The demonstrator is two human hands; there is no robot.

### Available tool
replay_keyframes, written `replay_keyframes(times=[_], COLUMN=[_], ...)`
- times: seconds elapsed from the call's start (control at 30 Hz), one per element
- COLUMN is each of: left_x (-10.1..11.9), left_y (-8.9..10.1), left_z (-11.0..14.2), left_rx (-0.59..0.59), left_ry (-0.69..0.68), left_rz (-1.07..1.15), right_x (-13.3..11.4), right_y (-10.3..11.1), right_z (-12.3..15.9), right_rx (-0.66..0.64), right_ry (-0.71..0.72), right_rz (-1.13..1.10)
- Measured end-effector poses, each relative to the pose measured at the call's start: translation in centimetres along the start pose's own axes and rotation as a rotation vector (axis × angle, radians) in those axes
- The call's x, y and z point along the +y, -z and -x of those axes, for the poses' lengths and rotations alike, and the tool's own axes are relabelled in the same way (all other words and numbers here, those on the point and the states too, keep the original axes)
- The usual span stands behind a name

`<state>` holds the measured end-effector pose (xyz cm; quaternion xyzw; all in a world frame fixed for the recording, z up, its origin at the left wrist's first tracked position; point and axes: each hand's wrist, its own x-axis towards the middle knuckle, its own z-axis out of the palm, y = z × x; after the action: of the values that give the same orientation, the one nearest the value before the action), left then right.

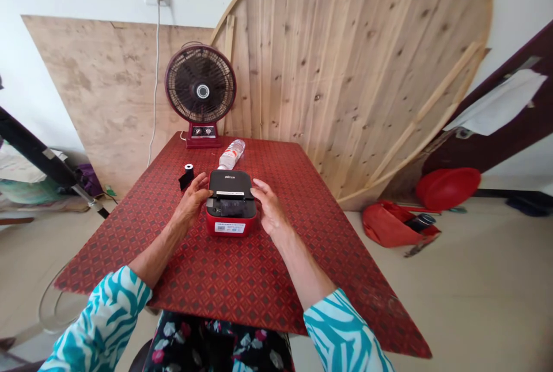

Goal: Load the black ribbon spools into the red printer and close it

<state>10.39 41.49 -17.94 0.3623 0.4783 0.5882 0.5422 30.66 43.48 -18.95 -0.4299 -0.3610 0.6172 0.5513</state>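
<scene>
A small red-and-black receipt printer [230, 223] stands in the middle of the table, its black lid on top and a dark strip showing at its front. My left hand [193, 198] grips its left side, with the thumb at the lid's front corner. On the opposite side, my right hand [268, 204] holds the lid's right edge with the thumb and bent fingers. Just left of the printer is a small black roll with a white end [188, 173], a piece of it unrolled. Behind lies a clear plastic bottle [232, 154] on its side.
A dark red fan [201, 93] stands at the back left of the red patterned table [276, 280]. A large round wooden board [345, 72] leans on the wall behind. On the floor at right are a red bag [384, 223] and a red basin [449, 186].
</scene>
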Motion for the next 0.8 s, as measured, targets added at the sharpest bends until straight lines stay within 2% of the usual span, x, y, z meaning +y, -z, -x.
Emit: replay_keyframes(times=[0.07,0.2,0.33,0.47,0.63,0.8], left_x=[0.0,0.0,0.0,-0.4,-1.1,-1.1], left_y=[0.0,0.1,0.0,-0.1,-0.2,-0.4], left_z=[0.1,0.2,0.2,0.3,0.9,1.9], left_rx=[-0.017,-0.058,-0.108,-0.091,-0.009,-0.056], left_ry=[0.009,0.004,-0.017,-0.053,-0.006,-0.003], left_rz=[0.014,0.022,0.020,0.027,0.131,0.235], right_x=[0.5,1.3,1.7,1.9,2.0,2.0], right_y=[0.0,0.3,0.4,0.4,0.1,-0.3], right_z=[0.0,0.4,0.0,-0.4,-0.3,0.1], right_rx=[0.006,-0.014,-0.025,-0.068,-0.019,0.010], right_ry=[0.012,0.178,0.259,0.330,0.283,0.278], right_rz=[-0.003,0.123,0.184,0.236,0.219,0.170])
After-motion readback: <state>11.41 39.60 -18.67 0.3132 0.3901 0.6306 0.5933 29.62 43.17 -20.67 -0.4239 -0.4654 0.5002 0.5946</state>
